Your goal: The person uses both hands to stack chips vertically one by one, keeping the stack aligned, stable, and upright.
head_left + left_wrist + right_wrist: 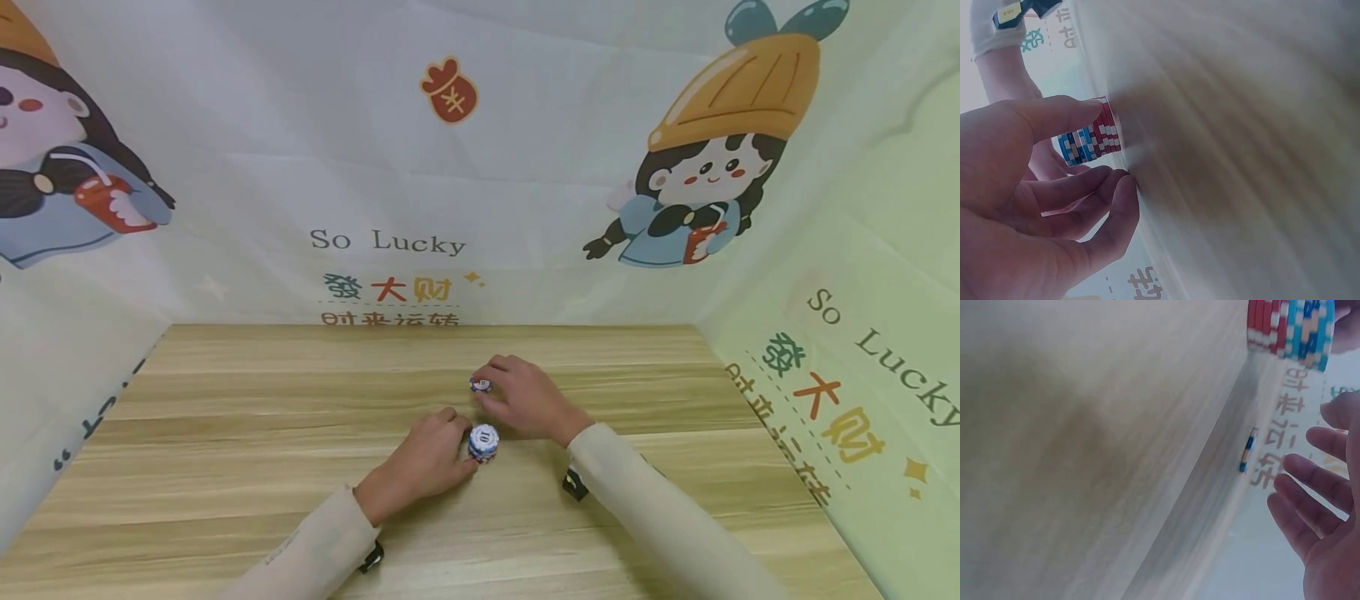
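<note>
A stack of poker chips (483, 442) stands on the wooden table, its top chip marked 10. Red chips form the base, with light and dark blue ones above (1288, 328). My left hand (429, 457) is beside the stack's left side. In the left wrist view its thumb overlaps the stack (1090, 140), and the loosely bent fingers show a small gap from it. Farther back, my right hand (528, 398) reaches over a single blue-and-white poker chip (481, 384). The right wrist view shows that chip (1248, 450) flat on the table, apart from the relaxed, spread fingers.
The wood-grain table (247, 433) extends around both hands. A printed cloth (540, 167) with cartoon figures and lettering hangs behind it and along the sides. Black straps with small devices (575, 484) are worn under both wrists.
</note>
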Motion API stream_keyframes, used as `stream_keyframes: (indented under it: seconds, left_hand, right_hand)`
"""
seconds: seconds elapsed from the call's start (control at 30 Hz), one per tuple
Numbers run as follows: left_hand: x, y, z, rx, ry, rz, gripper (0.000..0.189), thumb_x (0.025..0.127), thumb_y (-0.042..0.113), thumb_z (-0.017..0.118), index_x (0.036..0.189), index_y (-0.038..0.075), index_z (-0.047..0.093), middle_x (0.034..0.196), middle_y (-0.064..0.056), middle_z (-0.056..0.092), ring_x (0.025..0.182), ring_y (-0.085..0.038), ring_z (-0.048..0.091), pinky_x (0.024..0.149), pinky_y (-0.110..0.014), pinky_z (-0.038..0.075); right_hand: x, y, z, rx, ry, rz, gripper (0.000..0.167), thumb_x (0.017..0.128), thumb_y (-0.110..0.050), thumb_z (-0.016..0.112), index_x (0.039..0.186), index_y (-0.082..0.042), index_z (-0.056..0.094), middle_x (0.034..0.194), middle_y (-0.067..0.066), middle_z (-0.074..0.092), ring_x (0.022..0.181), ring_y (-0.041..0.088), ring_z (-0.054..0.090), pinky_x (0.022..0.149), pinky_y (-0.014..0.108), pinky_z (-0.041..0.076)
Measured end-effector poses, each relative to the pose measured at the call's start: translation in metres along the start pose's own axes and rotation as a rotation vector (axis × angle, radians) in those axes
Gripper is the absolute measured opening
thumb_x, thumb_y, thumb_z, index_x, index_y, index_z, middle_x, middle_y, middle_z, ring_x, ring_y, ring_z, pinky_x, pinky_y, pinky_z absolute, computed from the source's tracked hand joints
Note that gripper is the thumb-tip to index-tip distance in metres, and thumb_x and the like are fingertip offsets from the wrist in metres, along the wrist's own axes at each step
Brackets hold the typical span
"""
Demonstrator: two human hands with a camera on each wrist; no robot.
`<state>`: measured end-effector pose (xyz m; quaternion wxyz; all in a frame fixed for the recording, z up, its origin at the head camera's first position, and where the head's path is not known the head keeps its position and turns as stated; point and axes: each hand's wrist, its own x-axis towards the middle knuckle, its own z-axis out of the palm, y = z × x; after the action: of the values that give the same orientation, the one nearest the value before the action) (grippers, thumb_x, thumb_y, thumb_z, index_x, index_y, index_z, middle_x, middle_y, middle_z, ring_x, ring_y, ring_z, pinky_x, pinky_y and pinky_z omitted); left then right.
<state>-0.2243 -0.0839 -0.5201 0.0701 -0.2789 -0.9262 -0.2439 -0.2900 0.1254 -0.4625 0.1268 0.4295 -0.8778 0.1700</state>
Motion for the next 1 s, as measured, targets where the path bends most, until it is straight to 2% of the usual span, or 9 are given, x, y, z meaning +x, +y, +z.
stream_keyframes:
  seconds: [0.17, 0.27, 0.37, 0.47, 0.7, 0.83, 1.0]
  left_hand:
    - [0.002, -0.012, 0.013, 0.04, 0.007, 0.004, 0.048, 0.081, 0.031, 0.093, 0.111, -0.001, 0.074, 0.1, -0.01, 0.066, 0.086, -0.029, 0.066, 0.078, -0.048, 0.06]
    - [0.0, -0.006, 0.005, 0.036, 0.01, 0.028, 0.046, 0.084, 0.028, 0.092, 0.111, -0.004, 0.073, 0.1, -0.013, 0.066, 0.086, -0.031, 0.066, 0.077, -0.05, 0.059]
    - [-0.002, 0.009, -0.012, 0.007, -0.004, 0.029, 0.043, 0.084, 0.021, 0.092, 0.11, -0.007, 0.072, 0.099, -0.015, 0.065, 0.086, -0.033, 0.066, 0.078, -0.053, 0.059]
    - [-0.003, 0.011, -0.014, 0.008, -0.002, 0.029, 0.043, 0.085, 0.023, 0.091, 0.11, -0.006, 0.072, 0.099, -0.013, 0.065, 0.085, -0.031, 0.065, 0.078, -0.052, 0.058]
    - [0.001, -0.007, 0.007, 0.046, -0.006, 0.023, 0.044, 0.085, 0.027, 0.09, 0.112, -0.003, 0.073, 0.101, -0.013, 0.066, 0.087, -0.03, 0.065, 0.079, -0.05, 0.058]
    - [-0.001, 0.004, -0.007, 0.019, -0.015, 0.021, 0.042, 0.086, 0.024, 0.089, 0.111, -0.004, 0.072, 0.101, -0.014, 0.066, 0.087, -0.031, 0.065, 0.079, -0.052, 0.058]
    - [-0.004, 0.034, -0.037, -0.014, -0.063, -0.036, 0.04, 0.085, 0.016, 0.091, 0.11, -0.008, 0.071, 0.102, -0.016, 0.065, 0.09, -0.035, 0.065, 0.085, -0.055, 0.058]
  right_hand:
    - [0.008, 0.009, 0.003, 0.001, -0.066, 0.041, 0.025, 0.106, -0.021, 0.072, 0.125, -0.005, 0.077, 0.125, 0.012, 0.073, 0.114, 0.033, 0.07, 0.1, 0.049, 0.058]
    - [0.013, 0.015, 0.006, -0.013, -0.104, 0.055, 0.03, 0.106, -0.023, 0.072, 0.13, -0.006, 0.075, 0.129, 0.013, 0.072, 0.118, 0.034, 0.07, 0.104, 0.049, 0.056]
    - [0.017, 0.019, 0.009, -0.024, -0.146, 0.072, 0.036, 0.104, -0.025, 0.072, 0.135, -0.006, 0.073, 0.134, 0.015, 0.071, 0.123, 0.035, 0.068, 0.109, 0.05, 0.054]
    - [0.02, 0.022, 0.011, -0.033, -0.196, 0.101, 0.042, 0.104, -0.03, 0.071, 0.141, -0.009, 0.071, 0.144, 0.017, 0.067, 0.132, 0.038, 0.064, 0.115, 0.052, 0.049]
    - [0.025, 0.025, 0.015, -0.045, -0.284, 0.126, 0.047, 0.106, -0.033, 0.069, 0.149, -0.014, 0.068, 0.16, 0.02, 0.056, 0.145, 0.041, 0.055, 0.122, 0.054, 0.042]
    - [0.026, 0.026, 0.015, -0.059, -0.293, 0.11, 0.044, 0.107, -0.031, 0.066, 0.148, -0.014, 0.07, 0.157, 0.017, 0.059, 0.142, 0.039, 0.057, 0.119, 0.053, 0.045]
    - [0.026, 0.025, 0.015, -0.08, -0.262, 0.055, 0.036, 0.106, -0.023, 0.067, 0.139, -0.013, 0.076, 0.142, 0.014, 0.068, 0.129, 0.036, 0.064, 0.111, 0.05, 0.052]
